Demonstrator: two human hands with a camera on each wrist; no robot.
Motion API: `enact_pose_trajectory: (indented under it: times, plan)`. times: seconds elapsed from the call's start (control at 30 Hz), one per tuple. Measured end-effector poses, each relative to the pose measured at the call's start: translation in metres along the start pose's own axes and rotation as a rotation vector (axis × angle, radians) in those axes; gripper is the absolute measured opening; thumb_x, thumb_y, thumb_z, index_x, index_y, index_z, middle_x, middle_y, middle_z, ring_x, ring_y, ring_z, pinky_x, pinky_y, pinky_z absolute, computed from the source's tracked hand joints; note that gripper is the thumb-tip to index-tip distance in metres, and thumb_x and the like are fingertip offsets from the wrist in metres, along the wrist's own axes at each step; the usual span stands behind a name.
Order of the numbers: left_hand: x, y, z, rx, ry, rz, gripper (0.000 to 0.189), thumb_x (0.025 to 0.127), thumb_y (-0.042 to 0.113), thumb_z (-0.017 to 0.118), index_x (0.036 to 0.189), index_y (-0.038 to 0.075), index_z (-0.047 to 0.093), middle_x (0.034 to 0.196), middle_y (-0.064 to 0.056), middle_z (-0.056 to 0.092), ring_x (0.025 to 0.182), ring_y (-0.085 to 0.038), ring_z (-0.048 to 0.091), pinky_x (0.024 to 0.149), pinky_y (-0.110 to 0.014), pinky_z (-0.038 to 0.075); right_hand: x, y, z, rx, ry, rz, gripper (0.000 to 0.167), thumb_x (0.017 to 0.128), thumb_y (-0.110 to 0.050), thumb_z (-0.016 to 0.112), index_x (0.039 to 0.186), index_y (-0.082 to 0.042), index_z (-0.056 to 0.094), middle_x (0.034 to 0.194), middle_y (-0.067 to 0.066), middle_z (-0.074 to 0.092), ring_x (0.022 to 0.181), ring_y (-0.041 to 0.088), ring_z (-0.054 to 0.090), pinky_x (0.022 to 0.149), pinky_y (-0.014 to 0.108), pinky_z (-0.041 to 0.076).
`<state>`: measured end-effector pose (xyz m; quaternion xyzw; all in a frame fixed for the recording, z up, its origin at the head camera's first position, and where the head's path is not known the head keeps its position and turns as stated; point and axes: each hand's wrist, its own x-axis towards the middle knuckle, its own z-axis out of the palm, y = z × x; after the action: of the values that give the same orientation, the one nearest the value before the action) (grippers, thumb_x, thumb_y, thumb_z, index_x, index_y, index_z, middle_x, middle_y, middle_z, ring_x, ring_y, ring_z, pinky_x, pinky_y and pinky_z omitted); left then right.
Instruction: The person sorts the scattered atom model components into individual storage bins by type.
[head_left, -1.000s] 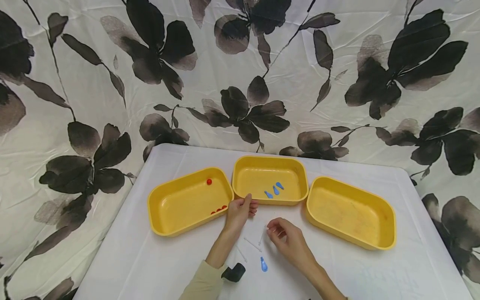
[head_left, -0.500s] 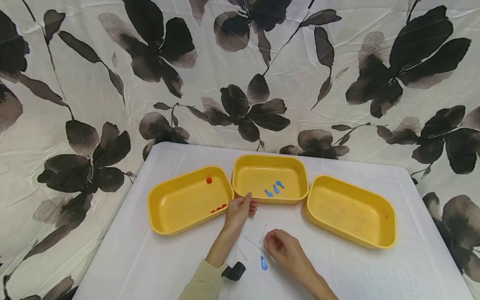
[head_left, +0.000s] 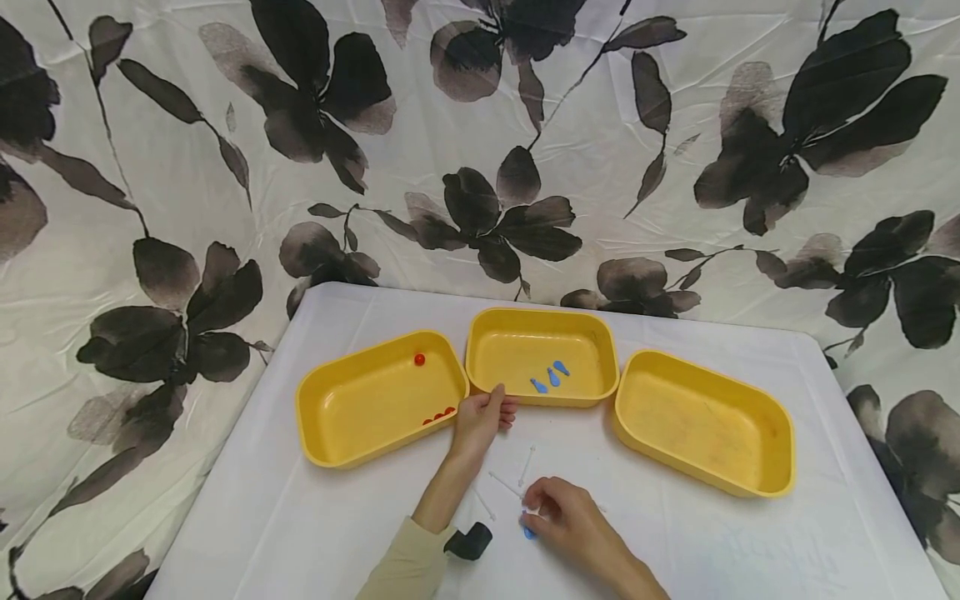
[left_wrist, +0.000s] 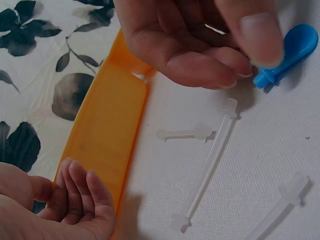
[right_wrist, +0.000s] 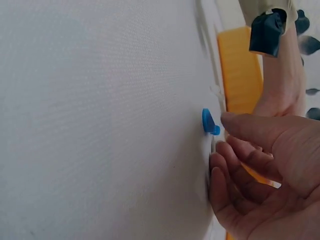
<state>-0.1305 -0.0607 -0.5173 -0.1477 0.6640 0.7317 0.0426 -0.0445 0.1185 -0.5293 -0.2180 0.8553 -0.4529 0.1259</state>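
Evidently, the step in hand was picking up the loose blue teardrop-shaped piece (left_wrist: 301,44), which lay on the white table (head_left: 262,517) below the yellow middle tray (head_left: 510,354). The right hand (head_left: 573,529) hung over it, thumb and fingertips bent but apart at its neck, without any grip I could see; the next move called, I judged, for a pinch there. The left hand (head_left: 478,423) lay against or just beside the middle tray, its fingers loosely curled around nothing.

I counted three trays, with the left tray (head_left: 360,417) and right tray (head_left: 697,417) flanking; three more blue pieces (head_left: 553,377) in the middle tray; four red pieces (head_left: 420,360) in the left; and three translucent rods (left_wrist: 205,167), perhaps a fourth partly hidden.
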Motion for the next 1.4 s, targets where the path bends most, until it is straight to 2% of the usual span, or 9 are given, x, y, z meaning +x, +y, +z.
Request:
enact_pose_trajectory:
  times: [0.2, 0.5, 0.67, 0.77, 0.9, 1.07, 1.23, 1.3, 1.4]
  plan:
    - [0.002, -0.001, 0.001, -0.001, 0.006, -0.003, 0.041, 0.108, 0.023, 0.054, 0.1, -0.012, 0.073, 0.093, -0.019, 0.074, 0.069, -0.01, 0.063, 0.069, -0.022, 0.058, 0.001, 0.002, 0.001, -0.052, -0.034, -0.032, 0.017, 0.086, -0.006, 0.083, 0.095, -0.013, 0.069, 0.088, -0.007, 0.063, 0.079, 0.003, 0.053, 0.071, 0.022, 0.05]
    - [0.001, -0.002, 0.003, -0.017, 0.009, -0.007, 0.041, 0.108, 0.024, 0.054, 0.1, -0.012, 0.073, 0.091, -0.016, 0.074, 0.07, -0.01, 0.063, 0.068, -0.021, 0.057, 0.004, 0.002, 0.0, -0.055, -0.119, -0.021, 0.013, 0.087, -0.005, 0.08, 0.094, -0.012, 0.071, 0.08, -0.013, 0.06, 0.074, -0.001, 0.053, 0.067, 0.021, 0.048]
    - [0.0, -0.002, 0.003, -0.034, 0.005, -0.007, 0.042, 0.109, 0.024, 0.053, 0.101, -0.012, 0.072, 0.092, -0.02, 0.073, 0.069, -0.01, 0.063, 0.069, -0.022, 0.058, 0.006, 0.0, -0.001, -0.037, -0.165, -0.022, 0.014, 0.087, 0.001, 0.076, 0.09, -0.012, 0.07, 0.076, -0.014, 0.058, 0.071, -0.003, 0.052, 0.065, 0.02, 0.049]
    - [0.0, -0.002, 0.003, -0.036, 0.008, -0.02, 0.042, 0.109, 0.025, 0.053, 0.102, -0.012, 0.072, 0.095, -0.022, 0.073, 0.069, -0.01, 0.062, 0.069, -0.022, 0.057, 0.007, 0.0, -0.002, -0.031, -0.181, -0.052, 0.015, 0.085, 0.004, 0.074, 0.089, -0.01, 0.07, 0.074, -0.014, 0.058, 0.069, -0.004, 0.052, 0.063, 0.019, 0.049]
    - [-0.001, 0.001, 0.002, -0.035, 0.008, -0.035, 0.043, 0.109, 0.026, 0.052, 0.103, -0.012, 0.073, 0.098, -0.026, 0.072, 0.069, -0.01, 0.062, 0.072, -0.026, 0.059, 0.007, -0.001, -0.005, -0.032, -0.188, -0.09, 0.015, 0.086, 0.005, 0.073, 0.09, -0.009, 0.07, 0.075, -0.013, 0.06, 0.069, -0.004, 0.053, 0.064, 0.018, 0.051]
    - [-0.003, 0.008, 0.003, -0.011, 0.011, -0.051, 0.043, 0.11, 0.02, 0.049, 0.103, -0.016, 0.07, 0.102, -0.032, 0.07, 0.071, -0.015, 0.064, 0.08, -0.039, 0.061, 0.007, 0.0, -0.01, -0.018, -0.187, -0.093, 0.013, 0.09, 0.003, 0.072, 0.092, -0.009, 0.071, 0.079, -0.012, 0.061, 0.073, -0.003, 0.054, 0.067, 0.019, 0.052]
    - [-0.006, 0.01, 0.002, -0.028, 0.013, -0.023, 0.045, 0.11, 0.024, 0.051, 0.1, -0.014, 0.072, 0.097, -0.027, 0.073, 0.069, -0.011, 0.063, 0.076, -0.032, 0.061, 0.007, 0.0, -0.014, 0.009, -0.152, -0.116, 0.012, 0.092, 0.003, 0.071, 0.093, -0.01, 0.07, 0.08, -0.011, 0.061, 0.074, -0.001, 0.055, 0.068, 0.02, 0.053]
    - [-0.005, 0.007, 0.002, -0.033, 0.011, -0.009, 0.044, 0.109, 0.025, 0.052, 0.1, -0.013, 0.073, 0.094, -0.023, 0.074, 0.068, -0.01, 0.062, 0.072, -0.027, 0.059, 0.008, 0.0, -0.016, 0.015, -0.135, -0.132, 0.012, 0.092, 0.002, 0.071, 0.093, -0.01, 0.07, 0.079, -0.011, 0.061, 0.074, -0.001, 0.055, 0.068, 0.021, 0.053]
    - [-0.002, 0.004, 0.002, -0.018, 0.01, -0.01, 0.042, 0.109, 0.022, 0.052, 0.099, -0.014, 0.072, 0.093, -0.022, 0.074, 0.068, -0.01, 0.062, 0.071, -0.025, 0.059, 0.009, -0.002, -0.02, 0.021, -0.125, -0.131, 0.011, 0.093, 0.0, 0.071, 0.094, -0.01, 0.07, 0.08, -0.012, 0.061, 0.074, 0.0, 0.055, 0.067, 0.021, 0.053]
